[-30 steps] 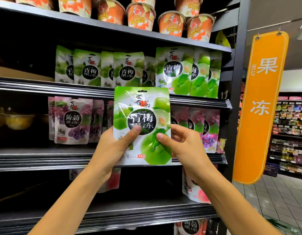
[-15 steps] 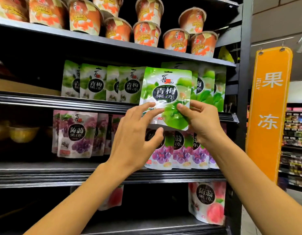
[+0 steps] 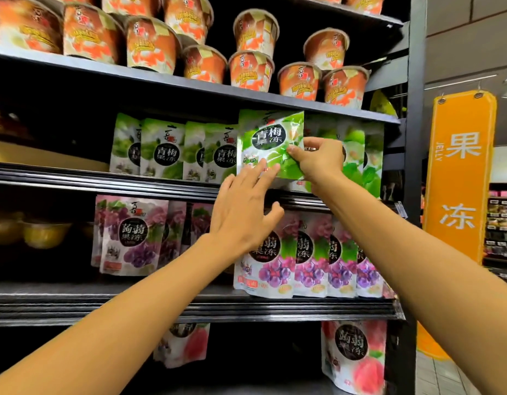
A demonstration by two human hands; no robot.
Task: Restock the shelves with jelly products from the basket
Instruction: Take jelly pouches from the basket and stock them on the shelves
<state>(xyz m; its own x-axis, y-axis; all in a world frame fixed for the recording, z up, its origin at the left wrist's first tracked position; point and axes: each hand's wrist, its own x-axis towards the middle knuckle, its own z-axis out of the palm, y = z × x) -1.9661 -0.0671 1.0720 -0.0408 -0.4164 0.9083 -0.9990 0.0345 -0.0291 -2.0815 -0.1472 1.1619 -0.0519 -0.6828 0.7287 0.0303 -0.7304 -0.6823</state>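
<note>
A green plum jelly pouch (image 3: pixel 268 139) stands at the front of the second shelf (image 3: pixel 104 181), just right of a row of the same green pouches (image 3: pixel 165 151). My right hand (image 3: pixel 319 161) pinches its lower right corner between thumb and fingers. My left hand (image 3: pixel 243 215) reaches up with straight fingers, their tips touching the pouch's bottom edge. More green pouches (image 3: pixel 357 155) stand behind my right hand. The basket is out of view.
Orange jelly cups (image 3: pixel 246 71) fill the top shelf. Purple grape pouches (image 3: pixel 309 258) line the shelf below, peach pouches (image 3: pixel 356 357) the lowest one. The black shelf upright (image 3: pixel 414 138) stands at the right, beside an orange hanging JELLY sign (image 3: pixel 460 178). The second shelf's left part is dark.
The green pouch went up from chest height onto the second shelf. My left hand let go of it and now only touches its bottom edge. My right hand keeps its pinch.
</note>
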